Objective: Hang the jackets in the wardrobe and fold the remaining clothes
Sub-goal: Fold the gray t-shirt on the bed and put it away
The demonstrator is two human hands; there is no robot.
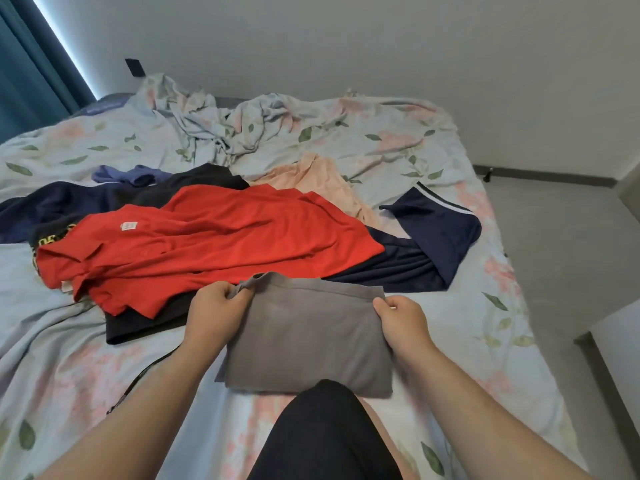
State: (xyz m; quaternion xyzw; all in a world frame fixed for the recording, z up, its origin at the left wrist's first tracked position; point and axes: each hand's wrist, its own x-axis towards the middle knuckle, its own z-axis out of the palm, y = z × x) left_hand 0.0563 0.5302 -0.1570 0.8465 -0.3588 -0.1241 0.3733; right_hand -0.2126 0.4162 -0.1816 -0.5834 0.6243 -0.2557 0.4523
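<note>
At the far left a teal curtain hung beside a bright strip of window light. The bed, covered with a pale floral sheet, filled most of the view, and a rumpled floral blanket lay bunched near its head.

On the left half of the bed lay a heap of unfolded clothes. A small blue-purple garment sat at the far edge of the heap, with a dark navy garment just beside it. A black garment with yellow lettering showed from under the red polo shirt, which was spread across the top of the pile with a white tag near its collar. A peach garment lay behind the red shirt, partly covered by it.

The left hand pinched the upper left corner of the folded grey garment, fingers curled round the cloth. That grey piece lay on the sheet at the near edge of the bed, directly in front of the person, its far edge touching the dark clothes under the red shirt. The right hand gripped the upper right corner, apparently with thumb and curled fingers, though the hold was partly hidden.

Farther right, navy shorts with white stripes lay on the sheet. Beyond the bed was grey floor.
</note>
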